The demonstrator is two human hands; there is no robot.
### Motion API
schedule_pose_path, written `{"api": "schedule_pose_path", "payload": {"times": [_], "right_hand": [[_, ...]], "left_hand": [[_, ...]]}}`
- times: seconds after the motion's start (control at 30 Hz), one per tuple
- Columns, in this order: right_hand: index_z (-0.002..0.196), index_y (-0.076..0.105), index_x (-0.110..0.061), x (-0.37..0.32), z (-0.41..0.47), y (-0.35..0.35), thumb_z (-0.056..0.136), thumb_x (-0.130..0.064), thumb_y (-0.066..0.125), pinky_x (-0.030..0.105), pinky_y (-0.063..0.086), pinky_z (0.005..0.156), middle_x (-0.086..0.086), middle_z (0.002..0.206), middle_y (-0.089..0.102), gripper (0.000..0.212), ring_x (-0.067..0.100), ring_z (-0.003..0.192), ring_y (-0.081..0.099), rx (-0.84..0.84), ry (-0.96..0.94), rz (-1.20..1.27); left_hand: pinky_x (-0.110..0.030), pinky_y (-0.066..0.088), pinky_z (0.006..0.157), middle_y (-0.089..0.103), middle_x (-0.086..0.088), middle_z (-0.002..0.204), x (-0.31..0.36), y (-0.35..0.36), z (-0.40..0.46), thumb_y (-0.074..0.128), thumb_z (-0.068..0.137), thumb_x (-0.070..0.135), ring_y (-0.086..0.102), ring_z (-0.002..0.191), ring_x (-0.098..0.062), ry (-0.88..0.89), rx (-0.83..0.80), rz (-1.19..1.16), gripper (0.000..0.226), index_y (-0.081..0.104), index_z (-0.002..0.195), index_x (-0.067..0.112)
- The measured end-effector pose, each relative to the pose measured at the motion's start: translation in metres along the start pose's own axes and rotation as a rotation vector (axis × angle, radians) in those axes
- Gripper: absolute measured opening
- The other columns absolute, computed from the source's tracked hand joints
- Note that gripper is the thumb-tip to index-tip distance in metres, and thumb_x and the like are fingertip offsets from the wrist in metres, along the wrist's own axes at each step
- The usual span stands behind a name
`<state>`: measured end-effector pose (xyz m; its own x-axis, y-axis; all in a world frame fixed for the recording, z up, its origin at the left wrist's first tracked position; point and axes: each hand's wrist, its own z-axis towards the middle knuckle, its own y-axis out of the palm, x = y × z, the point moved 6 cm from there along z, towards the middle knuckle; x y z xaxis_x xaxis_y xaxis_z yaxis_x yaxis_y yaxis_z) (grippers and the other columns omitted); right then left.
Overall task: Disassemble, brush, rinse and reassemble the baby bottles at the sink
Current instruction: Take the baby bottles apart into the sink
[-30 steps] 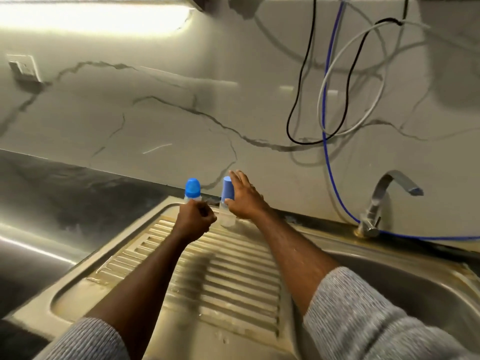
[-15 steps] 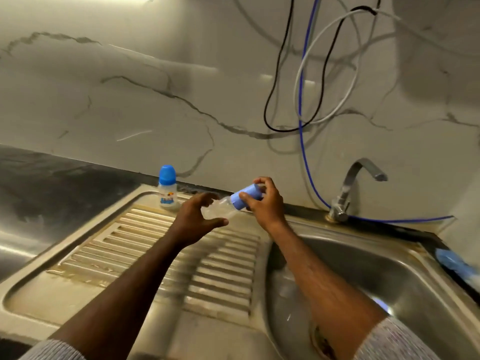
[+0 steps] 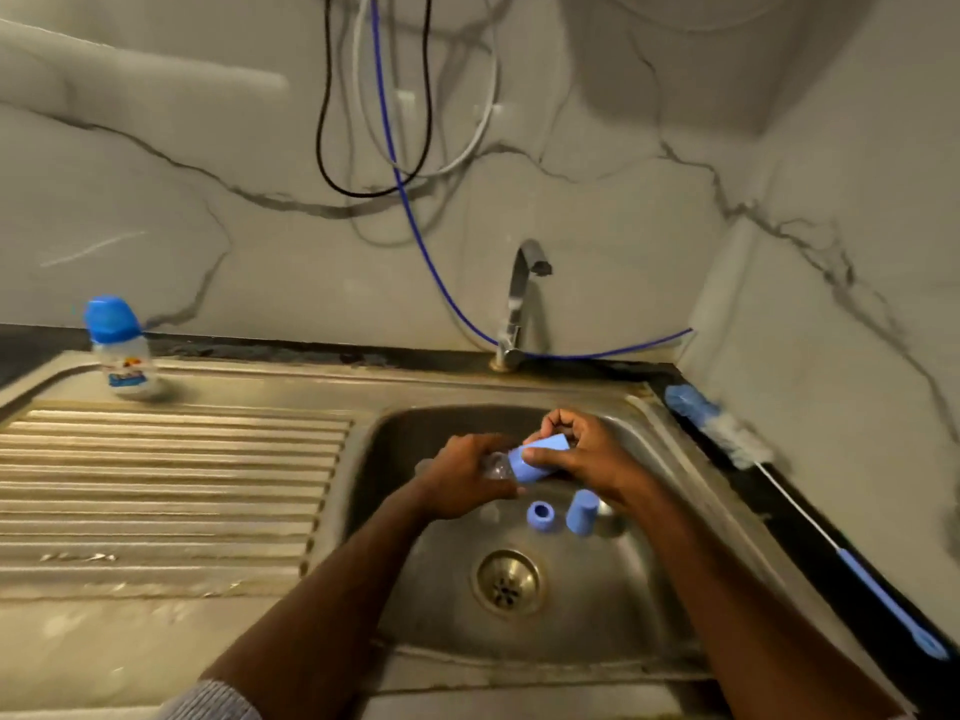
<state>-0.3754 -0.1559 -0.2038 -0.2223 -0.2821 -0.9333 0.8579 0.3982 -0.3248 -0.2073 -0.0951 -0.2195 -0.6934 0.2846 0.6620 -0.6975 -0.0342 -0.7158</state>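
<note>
Clear bottle [image 3: 496,466], blue-capped, lies sideways between both hands' grip.

— Where does everything sit?

— The basin [image 3: 426,579] lies right of the drainboard [image 3: 171,491], the tap [image 3: 522,298] behind it. Both hands are over the basin: left hand [image 3: 462,478] and right hand [image 3: 587,459] at opposite ends of one bottle [image 3: 519,462].

— And the rest?

— Two loose bottle parts [image 3: 541,516] lie in the basin (near the drain [image 3: 508,582]). A second bottle [image 3: 122,350] stands on the drainboard's far left corner; the brush [image 3: 789,491] lies along the right counter.
</note>
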Motion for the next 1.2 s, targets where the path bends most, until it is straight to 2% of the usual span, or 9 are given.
{"api": "schedule_pose_path", "payload": {"times": [0.17,0.33,0.5,0.63,0.73,0.8,1.0,1.1,1.2], "right_hand": [[0.096,0.064,-0.01,0.028,0.003,-0.024,0.069,-0.012,0.084,0.031,0.057,0.079,0.011,0.095,0.075,0.034,0.018,0.088,0.071,-0.077,0.092,0.028],[0.107,0.059,-0.01,0.051,0.008,-0.041,0.071,-0.003,0.084,0.03,0.059,0.074,0.009,0.104,0.076,0.045,0.019,0.092,0.072,-0.07,0.165,0.06],[0.091,0.068,-0.011,0.076,0.003,-0.064,0.076,-0.021,0.087,0.038,0.059,0.069,0.011,0.087,0.07,0.026,0.016,0.079,0.065,0.136,0.233,-0.188],[0.084,0.074,-0.02,0.09,0.001,-0.052,0.073,-0.011,0.084,0.039,0.061,0.075,0.002,0.083,0.072,0.017,0.014,0.079,0.067,0.002,0.342,-0.38],[0.086,0.076,-0.02,0.093,-0.004,-0.049,0.071,-0.002,0.074,0.024,0.054,0.062,-0.005,0.072,0.068,0.024,0.01,0.069,0.064,-0.072,0.401,-0.539],[0.087,0.075,-0.019,0.097,-0.01,-0.05,0.068,-0.001,0.079,0.023,0.05,0.057,-0.005,0.068,0.064,0.027,0.009,0.061,0.059,-0.113,0.413,-0.632],[0.071,0.065,-0.026,0.111,-0.025,-0.052,0.055,-0.004,0.089,0.027,0.053,0.063,0.004,0.09,0.071,0.037,0.022,0.079,0.069,-0.25,0.455,-0.963],[0.081,0.068,-0.026,0.114,-0.033,-0.045,0.058,-0.003,0.09,0.027,0.053,0.067,0.002,0.091,0.063,0.039,0.022,0.082,0.067,-0.358,0.515,-1.015],[0.071,0.067,-0.027,0.121,-0.036,-0.043,0.053,-0.007,0.093,0.035,0.061,0.076,0.005,0.096,0.068,0.037,0.025,0.087,0.071,-0.398,0.528,-1.019]], "left_hand": [[-0.041,0.054,0.09,0.071,0.002,0.112,-0.001,0.034,0.023,0.066,0.074,0.064,0.067,0.101,-0.016,-0.033,-0.13,0.018,0.064,0.064,0.123,0.023],[-0.031,0.045,0.105,0.06,0.005,0.131,-0.017,0.046,0.029,0.071,0.091,0.032,0.057,0.118,-0.01,-0.07,-0.265,0.026,0.057,0.051,0.143,0.022],[-0.04,0.052,0.101,0.065,0.003,0.126,-0.047,0.045,0.028,0.073,0.077,0.056,0.062,0.114,-0.014,-0.156,-0.135,-0.025,0.07,0.057,0.137,0.025],[-0.032,0.053,0.091,0.068,0.003,0.112,-0.044,0.045,0.031,0.081,0.083,0.033,0.064,0.101,-0.012,-0.129,0.019,-0.07,0.048,0.063,0.126,0.018],[-0.025,0.05,0.084,0.068,0.004,0.108,-0.045,0.043,0.031,0.084,0.081,0.028,0.065,0.097,-0.009,-0.115,0.029,-0.103,0.045,0.065,0.12,0.018],[-0.02,0.047,0.079,0.068,0.004,0.107,-0.045,0.04,0.032,0.084,0.08,0.026,0.064,0.096,-0.009,-0.115,0.042,-0.11,0.044,0.065,0.119,0.017],[-0.022,0.046,0.079,0.066,0.004,0.109,-0.041,0.044,0.031,0.083,0.081,0.026,0.062,0.099,-0.01,-0.113,0.013,-0.113,0.043,0.063,0.119,0.019],[-0.018,0.045,0.077,0.063,0.009,0.106,-0.036,0.047,0.03,0.082,0.083,0.024,0.061,0.097,-0.007,-0.095,-0.01,-0.121,0.04,0.061,0.117,0.022],[-0.018,0.044,0.077,0.063,0.01,0.106,-0.032,0.049,0.028,0.082,0.083,0.023,0.06,0.096,-0.004,-0.08,-0.027,-0.127,0.04,0.06,0.116,0.023]]}}
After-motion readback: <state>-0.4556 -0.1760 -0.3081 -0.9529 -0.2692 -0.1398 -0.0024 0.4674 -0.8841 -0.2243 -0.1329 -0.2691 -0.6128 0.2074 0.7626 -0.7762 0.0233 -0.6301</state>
